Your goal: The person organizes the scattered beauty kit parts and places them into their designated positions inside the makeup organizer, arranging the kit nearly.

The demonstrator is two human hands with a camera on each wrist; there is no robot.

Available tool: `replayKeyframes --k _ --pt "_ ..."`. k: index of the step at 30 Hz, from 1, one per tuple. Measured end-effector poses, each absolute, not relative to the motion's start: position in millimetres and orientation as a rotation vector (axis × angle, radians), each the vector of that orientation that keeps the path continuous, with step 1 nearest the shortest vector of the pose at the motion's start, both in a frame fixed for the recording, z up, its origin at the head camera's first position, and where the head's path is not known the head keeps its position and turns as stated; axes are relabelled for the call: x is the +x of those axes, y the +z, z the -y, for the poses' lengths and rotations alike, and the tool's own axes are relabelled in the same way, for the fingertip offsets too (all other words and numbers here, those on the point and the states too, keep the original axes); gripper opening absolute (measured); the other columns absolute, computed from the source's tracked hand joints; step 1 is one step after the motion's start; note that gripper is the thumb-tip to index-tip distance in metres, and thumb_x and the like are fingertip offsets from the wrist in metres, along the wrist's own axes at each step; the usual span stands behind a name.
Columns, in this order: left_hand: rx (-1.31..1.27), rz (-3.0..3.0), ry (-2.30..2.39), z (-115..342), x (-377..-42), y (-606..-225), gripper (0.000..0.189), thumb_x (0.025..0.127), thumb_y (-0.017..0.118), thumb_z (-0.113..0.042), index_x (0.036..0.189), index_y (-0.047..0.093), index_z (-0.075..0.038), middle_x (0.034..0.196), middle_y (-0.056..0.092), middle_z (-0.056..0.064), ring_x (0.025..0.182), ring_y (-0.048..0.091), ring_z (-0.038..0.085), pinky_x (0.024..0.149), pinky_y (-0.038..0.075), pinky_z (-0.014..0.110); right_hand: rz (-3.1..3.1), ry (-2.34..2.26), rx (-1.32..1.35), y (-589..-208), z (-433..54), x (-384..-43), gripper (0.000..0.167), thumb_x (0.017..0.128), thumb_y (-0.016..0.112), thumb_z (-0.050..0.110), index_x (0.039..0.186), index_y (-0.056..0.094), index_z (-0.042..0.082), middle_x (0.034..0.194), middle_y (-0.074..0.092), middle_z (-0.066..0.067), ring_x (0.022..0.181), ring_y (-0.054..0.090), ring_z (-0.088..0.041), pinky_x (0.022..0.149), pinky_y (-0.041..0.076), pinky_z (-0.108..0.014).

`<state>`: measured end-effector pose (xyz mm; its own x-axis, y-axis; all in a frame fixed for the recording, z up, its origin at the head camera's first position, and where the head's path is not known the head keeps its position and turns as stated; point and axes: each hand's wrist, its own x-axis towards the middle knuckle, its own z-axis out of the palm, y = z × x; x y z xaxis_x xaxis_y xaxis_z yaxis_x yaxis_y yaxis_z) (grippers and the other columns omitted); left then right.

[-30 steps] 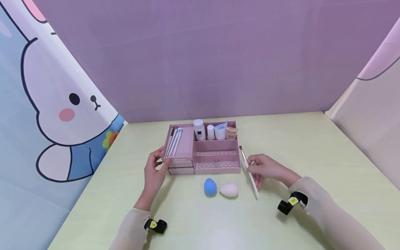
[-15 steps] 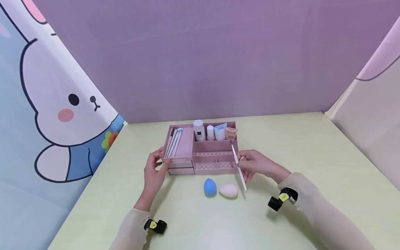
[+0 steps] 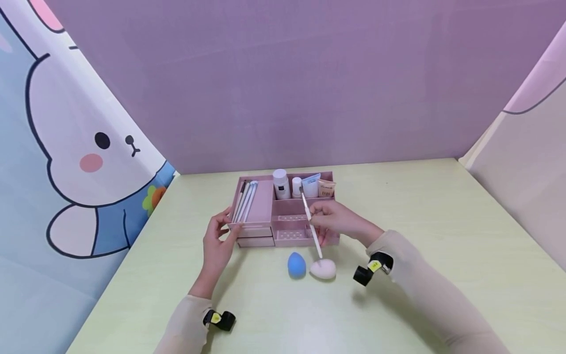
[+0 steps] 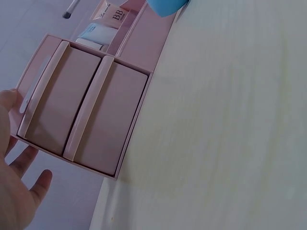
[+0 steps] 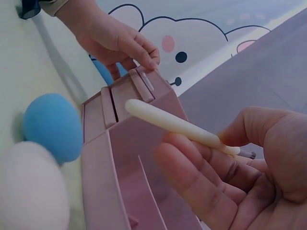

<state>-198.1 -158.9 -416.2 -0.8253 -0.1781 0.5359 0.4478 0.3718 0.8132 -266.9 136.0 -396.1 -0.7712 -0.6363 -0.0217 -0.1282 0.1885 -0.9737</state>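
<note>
In the head view, my right hand point(image 3: 334, 221) pinches a white makeup brush point(image 3: 313, 231) between thumb and fingers. The brush slants over the front compartments of the pink makeup organizer point(image 3: 262, 204), its dark tip away from me. Its pale handle point(image 5: 168, 120) shows large in the right wrist view. My left hand point(image 3: 218, 248) holds the organizer's left front corner, thumb at the upper front edge and fingers along the side. Several brushes point(image 3: 245, 202) lie on the organizer's left top. A blue makeup sponge point(image 3: 297, 265) and a pale pink makeup sponge point(image 3: 323, 269) rest before it.
The organizer's back compartment holds a white bottle point(image 3: 281, 185), a smaller white-capped bottle point(image 3: 297, 187), a blue-and-white tube point(image 3: 311, 186) and a BB tube point(image 3: 326, 189). Two shut drawers point(image 4: 108, 120) face the front left. A purple backdrop point(image 3: 318, 88) stands behind the table point(image 3: 398, 191).
My right hand has carried the brush leftward from beside the organizer's right edge to over its front compartments. The left hand keeps its hold on the corner.
</note>
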Motion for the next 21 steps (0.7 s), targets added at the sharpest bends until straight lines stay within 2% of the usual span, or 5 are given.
replayKeyframes --k 8,14,17,21 --pt "-0.214 2.094 -1.490 160 -198 -416 0.021 0.088 0.067 0.009 0.098 0.048 0.014 0.134 0.057 0.028 0.114 0.057 0.041 0.083 0.046 0.031 -2.041 -1.626 -0.660 -389 -107 -275 0.017 0.095 0.052 0.006 0.103 0.056 -0.008 0.068 0.064 -0.013 0.052 0.064 -0.020 0.057 0.059 -0.041" --pt "-0.197 2.095 -1.496 159 -197 -415 0.021 0.089 0.067 0.009 0.098 0.048 0.014 0.135 0.056 0.027 0.114 0.057 0.040 0.085 0.047 0.043 -1.991 -1.682 -0.625 -386 -88 -280 0.016 0.097 0.053 0.006 0.106 0.055 -0.008 0.071 0.062 -0.013 0.052 0.063 -0.019 0.056 0.059 -0.039" --pt "-0.198 2.100 -1.484 158 -198 -415 0.021 0.089 0.067 0.009 0.098 0.048 0.014 0.135 0.057 0.027 0.113 0.058 0.040 0.084 0.048 0.041 -1.971 -1.712 -0.614 -385 -80 -283 0.019 0.099 0.052 0.006 0.108 0.055 -0.011 0.071 0.060 -0.012 0.052 0.062 -0.018 0.055 0.058 -0.038" --pt "-0.195 2.095 -1.476 159 -201 -419 0.021 0.089 0.067 0.009 0.098 0.048 0.013 0.134 0.057 0.026 0.113 0.058 0.041 0.083 0.048 0.034 -1.913 -1.758 -0.561 -381 -71 -284 0.016 0.100 0.052 0.007 0.108 0.056 -0.007 0.072 0.059 -0.012 0.054 0.061 -0.018 0.054 0.058 -0.034"
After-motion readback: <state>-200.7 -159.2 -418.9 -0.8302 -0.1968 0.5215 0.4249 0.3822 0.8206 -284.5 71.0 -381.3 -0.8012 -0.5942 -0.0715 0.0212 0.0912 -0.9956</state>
